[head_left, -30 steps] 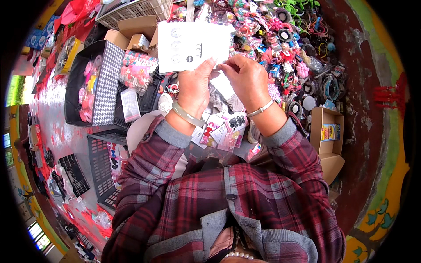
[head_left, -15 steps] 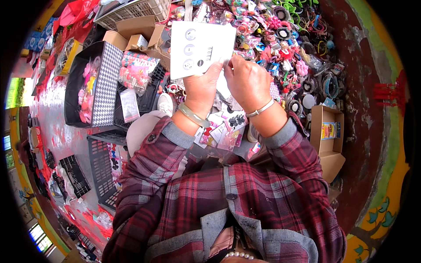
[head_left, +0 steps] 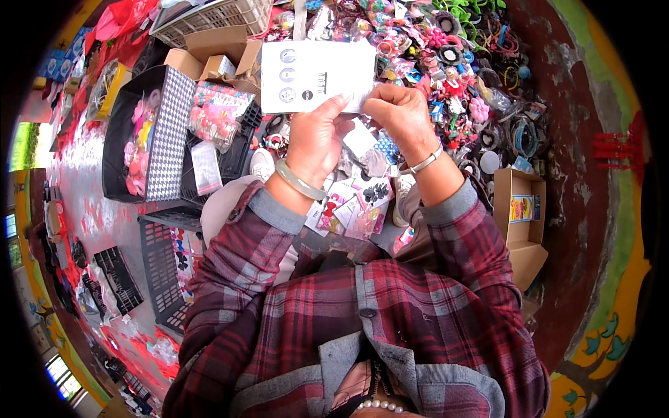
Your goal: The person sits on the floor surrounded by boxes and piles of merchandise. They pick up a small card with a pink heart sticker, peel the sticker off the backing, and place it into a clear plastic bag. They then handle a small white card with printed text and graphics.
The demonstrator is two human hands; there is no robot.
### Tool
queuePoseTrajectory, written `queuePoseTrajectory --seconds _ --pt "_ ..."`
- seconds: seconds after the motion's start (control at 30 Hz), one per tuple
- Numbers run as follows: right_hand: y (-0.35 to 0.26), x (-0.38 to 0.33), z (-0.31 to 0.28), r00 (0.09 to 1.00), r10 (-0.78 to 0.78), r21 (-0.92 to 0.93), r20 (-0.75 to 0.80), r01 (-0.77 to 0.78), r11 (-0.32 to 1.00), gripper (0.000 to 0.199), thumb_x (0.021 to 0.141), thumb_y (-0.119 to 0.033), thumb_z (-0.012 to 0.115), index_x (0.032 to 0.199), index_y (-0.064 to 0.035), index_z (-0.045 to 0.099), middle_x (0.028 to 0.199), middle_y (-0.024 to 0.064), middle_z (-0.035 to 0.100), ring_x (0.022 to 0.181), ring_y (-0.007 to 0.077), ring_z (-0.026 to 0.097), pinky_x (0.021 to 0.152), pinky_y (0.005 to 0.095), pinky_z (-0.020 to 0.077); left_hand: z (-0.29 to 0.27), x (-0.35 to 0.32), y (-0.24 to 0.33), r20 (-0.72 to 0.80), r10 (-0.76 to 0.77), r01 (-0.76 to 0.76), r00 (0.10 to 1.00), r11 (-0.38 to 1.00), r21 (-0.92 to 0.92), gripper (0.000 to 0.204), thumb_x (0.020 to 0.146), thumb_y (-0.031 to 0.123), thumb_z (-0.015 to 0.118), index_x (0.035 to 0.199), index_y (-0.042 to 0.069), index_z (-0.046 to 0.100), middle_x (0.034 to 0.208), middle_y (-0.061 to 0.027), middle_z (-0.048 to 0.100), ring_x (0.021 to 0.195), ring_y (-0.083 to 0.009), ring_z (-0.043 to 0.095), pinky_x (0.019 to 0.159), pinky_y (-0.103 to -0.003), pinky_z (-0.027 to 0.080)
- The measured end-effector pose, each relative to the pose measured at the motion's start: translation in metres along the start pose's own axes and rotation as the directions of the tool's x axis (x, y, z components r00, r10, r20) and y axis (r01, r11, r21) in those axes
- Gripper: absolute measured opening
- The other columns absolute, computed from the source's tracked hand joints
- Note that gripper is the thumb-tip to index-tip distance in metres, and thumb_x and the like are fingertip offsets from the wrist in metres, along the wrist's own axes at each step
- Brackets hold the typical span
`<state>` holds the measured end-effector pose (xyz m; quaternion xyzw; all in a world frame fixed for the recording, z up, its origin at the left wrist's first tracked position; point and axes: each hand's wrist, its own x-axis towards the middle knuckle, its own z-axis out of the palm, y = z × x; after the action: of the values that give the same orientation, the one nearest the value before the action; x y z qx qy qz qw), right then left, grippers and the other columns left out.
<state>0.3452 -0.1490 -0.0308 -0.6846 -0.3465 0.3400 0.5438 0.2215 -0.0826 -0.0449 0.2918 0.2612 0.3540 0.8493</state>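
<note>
closest in, the plaid sleeves run up from the lower edge to two raised hands. the left hand (head_left: 317,136), a pale green bangle (head_left: 298,181) on its wrist, has its fingers closed over the lower edge of a white card (head_left: 313,75), thumb side up against it. the right hand (head_left: 398,118), wearing a thin silver bracelet (head_left: 425,161), pinches the card's lower right corner, fingers curled tight. the card is held up flat between both hands, above the person's lap, with round items fixed down its left side. under the hands lie small packets with bows and flower shapes (head_left: 355,202). to the left stands a black crate (head_left: 226,150) with pink packs, beside a checked box (head_left: 150,132). beyond the card spreads a heap of colourful hair ties and clips (head_left: 460,76), and to the right an open cardboard box (head_left: 523,216).
</note>
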Motion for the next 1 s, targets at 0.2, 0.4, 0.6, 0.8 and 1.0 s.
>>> queuePoseTrajectory --seconds 0.2,0.4,0.6,0.8,1.0 --pt "-0.003 -0.005 0.004 0.984 -0.176 -0.002 0.033 0.176 0.984 0.007 0.067 -0.006 0.059 0.064 0.0008 0.059 0.056 -0.0018 0.054 0.054 0.003 0.046 0.048 0.0199 0.0362 -0.003 0.003 0.006 -0.007 -0.101 0.098 0.995 0.973 -0.207 0.028 0.08 -0.001 0.059 0.107 0.004 0.053 0.1 -0.007 0.058 0.088 -0.0158 0.057 0.069 -0.025 0.052" --pt "-0.002 -0.005 0.002 0.971 -0.223 0.015 0.088 0.223 0.975 0.006 0.068 -0.004 0.058 0.065 0.0009 0.059 0.059 -0.0017 0.054 0.056 0.003 0.045 0.049 0.0194 0.0363 -0.004 0.002 0.011 0.027 -0.113 0.116 0.993 0.966 -0.23 0.026 0.081 -0.003 0.058 0.107 0.001 0.052 0.1 -0.0089 0.058 0.089 -0.0173 0.058 0.073 -0.026 0.054" --pt "-0.004 -0.008 0.006 0.969 -0.24 0.134 0.052 0.231 0.964 0.004 0.068 -0.001 0.058 0.064 0.0001 0.058 0.059 -0.0034 0.053 0.056 0.003 0.045 0.05 0.0191 0.036 0.0 -0.004 0.014 0.007 -0.107 0.106 0.994 0.965 -0.238 0.024 0.081 -0.001 0.059 0.105 0.0 0.054 0.099 -0.0083 0.059 0.088 -0.0164 0.058 0.072 -0.025 0.054" --pt "-0.003 -0.007 0.003 0.977 -0.202 0.233 0.071 0.181 0.955 0.004 0.068 0.0 0.059 0.064 -0.0012 0.059 0.062 -0.004 0.054 0.058 0.0023 0.045 0.051 0.018 0.0349 -0.002 -0.003 0.016 -0.009 -0.17 0.161 0.985 0.948 -0.274 0.018 0.08 -0.001 0.06 0.098 0.0 0.058 0.093 -0.0063 0.06 0.082 -0.0132 0.06 0.068 -0.021 0.054" --pt "0.0 -0.005 0.0 0.968 -0.222 0.349 0.114 0.17 0.922 0.006 0.069 -0.004 0.057 0.063 -0.0017 0.058 0.062 -0.0017 0.054 0.056 0.004 0.046 0.051 0.0192 0.0341 -0.009 0.0 0.019 0.016 -0.236 0.232 0.972 0.938 -0.256 0.015 0.079 -0.001 0.062 0.093 0.003 0.059 0.086 -0.0046 0.061 0.077 -0.0113 0.059 0.066 -0.019 0.052"
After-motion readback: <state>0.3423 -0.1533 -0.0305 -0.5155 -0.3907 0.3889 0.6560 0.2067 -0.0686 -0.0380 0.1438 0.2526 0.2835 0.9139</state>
